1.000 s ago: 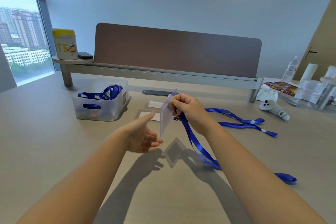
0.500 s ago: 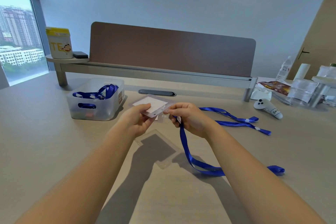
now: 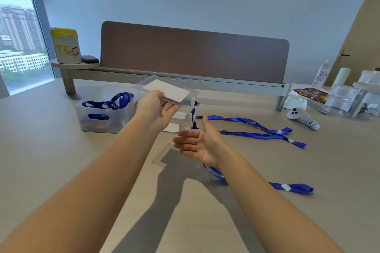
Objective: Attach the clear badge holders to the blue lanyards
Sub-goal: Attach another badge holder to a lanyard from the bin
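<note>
On the wide tan table (image 3: 61, 170) sits a clear plastic bin (image 3: 107, 113) of blue straps. The left hand (image 3: 158, 111) pinches a clear flat badge holder with a white card (image 3: 168, 91) above it. A blue ribbon lanyard (image 3: 287, 187) hangs from it. The right hand (image 3: 197, 146) is open, holding nothing.

Clear badge holder (image 3: 167, 90) with white insert held flat above the desk; blue lanyard (image 3: 287, 187) hangs from it onto the desk.
</note>
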Tool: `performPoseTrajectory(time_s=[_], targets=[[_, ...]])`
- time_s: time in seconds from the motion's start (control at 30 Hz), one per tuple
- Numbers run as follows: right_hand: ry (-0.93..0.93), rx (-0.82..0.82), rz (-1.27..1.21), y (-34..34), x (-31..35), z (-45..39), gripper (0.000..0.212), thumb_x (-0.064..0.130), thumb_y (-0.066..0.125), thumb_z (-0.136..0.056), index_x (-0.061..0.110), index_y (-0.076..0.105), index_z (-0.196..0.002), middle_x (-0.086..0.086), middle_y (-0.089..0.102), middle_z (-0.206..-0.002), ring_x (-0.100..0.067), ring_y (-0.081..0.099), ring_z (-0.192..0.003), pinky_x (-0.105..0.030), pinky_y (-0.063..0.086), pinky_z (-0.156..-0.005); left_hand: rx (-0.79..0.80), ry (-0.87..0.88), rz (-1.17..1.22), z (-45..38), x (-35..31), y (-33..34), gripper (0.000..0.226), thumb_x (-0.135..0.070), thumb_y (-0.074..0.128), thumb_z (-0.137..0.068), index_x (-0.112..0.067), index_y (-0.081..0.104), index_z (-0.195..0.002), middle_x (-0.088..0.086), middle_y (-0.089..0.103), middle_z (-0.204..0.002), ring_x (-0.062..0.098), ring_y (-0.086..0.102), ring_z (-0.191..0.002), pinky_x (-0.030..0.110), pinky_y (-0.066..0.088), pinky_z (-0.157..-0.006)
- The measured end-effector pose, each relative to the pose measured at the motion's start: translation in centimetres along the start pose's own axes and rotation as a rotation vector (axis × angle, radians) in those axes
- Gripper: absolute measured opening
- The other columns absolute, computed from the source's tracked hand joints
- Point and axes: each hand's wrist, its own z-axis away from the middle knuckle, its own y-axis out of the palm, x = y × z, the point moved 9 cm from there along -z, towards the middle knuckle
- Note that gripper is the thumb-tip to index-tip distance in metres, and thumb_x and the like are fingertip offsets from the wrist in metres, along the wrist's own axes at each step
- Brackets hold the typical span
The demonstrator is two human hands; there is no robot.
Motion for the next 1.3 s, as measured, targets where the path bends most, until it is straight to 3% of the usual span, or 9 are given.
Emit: performPoseTrajectory(time_s=[0.23,0.33,0.5,0.7,0.8,0.97,1.17,1.23,1.3], targets=[[-0.237,-0.096,-0.577,-2.5,2.2,-1.2,0.059,0.056,0.025,-0.092,0.012,0.047,-0.123,-0.01,0.055,-0.122,-0.025,0.052,-0.101,-0.034,0.038,-0.079,-0.033,-0.014,0.083,-0.3,0.1,-2.0,0.031,-0.009,0.033,-0.098,-0.002,0.04,-0.126,0.015,0.05,-0.136,0.031,0.05,-0.125,0.038,0.039,-0.105],[-0.318,-0.261,-0.673,-6.6,3.7,-0.9,0.047,0.046,0.036,-0.093,0.009,0.047,-0.12,-0.009,0.068,-0.096,-0.022,0.056,-0.097,-0.033,0.04,-0.092,-0.133,-0.03,0.054,-1.4,0.6,-5.1,0.035,-0.008,0.034,-0.097,-0.003,0.037,-0.131,0.016,0.054,-0.131,0.031,0.054,-0.12,0.039,0.042,-0.104],[-0.293,-0.6,-0.43,-14.0,3.7,0.3,0.033,0.026,0.033,-0.096,0.015,0.047,-0.068,0.004,0.061,-0.032,-0.013,0.053,-0.06,-0.024,0.038,-0.055,-0.345,-0.027,-0.178,-3.5,2.8,-10.1,0.038,-0.005,0.031,-0.093,-0.005,0.04,-0.129,0.005,0.051,-0.073,0.013,0.049,-0.065,0.02,0.043,-0.058],[-0.206,-0.811,-0.042,-20.8,4.7,2.6,0.031,0.005,0.032,-0.09,0.012,0.046,-0.063,-0.002,0.055,-0.051,-0.005,0.032,-0.026,-0.009,0.021,-0.026,-0.435,-0.14,-0.302,-4.9,5.4,-12.9,0.02,-0.011,0.038,-0.094,-0.008,0.047,-0.077,0.003,0.042,-0.066,0.007,0.031,-0.05,0.013,0.03,-0.037],[-0.233,-0.791,-0.106,-23.3,5.3,3.0,0.031,0.0,0.03,-0.092,0.008,0.041,-0.064,-0.007,0.046,-0.062,-0.002,0.024,-0.013,-0.006,0.015,-0.022,-0.424,-0.14,-0.23,-5.4,6.1,-13.3,0.011,-0.008,0.042,-0.094,-0.004,0.051,-0.1,0.006,0.046,-0.067,0.008,0.043,-0.054,0.011,0.039,-0.026],[-0.253,-0.912,-0.17,-27.2,5.4,4.4,0.031,0.003,0.037,-0.094,0.007,0.041,-0.064,-0.004,0.045,-0.063,-0.001,0.031,-0.013,-0.007,0.025,-0.022,-0.454,-0.15,-0.224,-5.0,7.2,-13.7,0.033,0.0,0.043,-0.093,0.003,0.045,-0.125,0.02,0.054,-0.109,0.024,0.06,-0.097,0.034,0.052,-0.075],[-0.189,-0.943,-0.263,-29.8,2.4,4.3,0.026,0.003,0.037,-0.096,0.006,0.045,-0.071,-0.005,0.043,-0.063,-0.002,0.044,-0.016,-0.011,0.037,-0.022,-0.489,-0.141,-0.261,-5.7,7.8,-13.8,0.036,0.008,0.035,-0.093,0.007,0.04,-0.128,0.026,0.049,-0.131,0.032,0.057,-0.116,0.037,0.048,-0.087],[-0.177,-0.911,-0.318,-29.7,1.6,3.7,0.017,0.002,0.036,-0.096,0.002,0.053,-0.098,-0.006,0.045,-0.067,-0.008,0.062,-0.039,-0.01,0.053,-0.047,-0.494,-0.139,-0.252,-6.0,7.9,-13.5,0.035,0.008,0.034,-0.093,0.008,0.041,-0.128,0.026,0.049,-0.131,0.033,0.056,-0.116,0.036,0.047,-0.092],[-0.166,-0.908,-0.342,-30.1,1.3,3.3,0.034,-0.001,0.037,-0.095,-0.001,0.042,-0.129,-0.012,0.053,-0.086,-0.02,0.068,-0.094,-0.025,0.053,-0.082,-0.5,-0.146,-0.238,-6.0,8.0,-13.1,0.035,0.008,0.034,-0.093,0.008,0.041,-0.128,0.025,0.048,-0.132,0.034,0.055,-0.117,0.033,0.047,-0.097]])
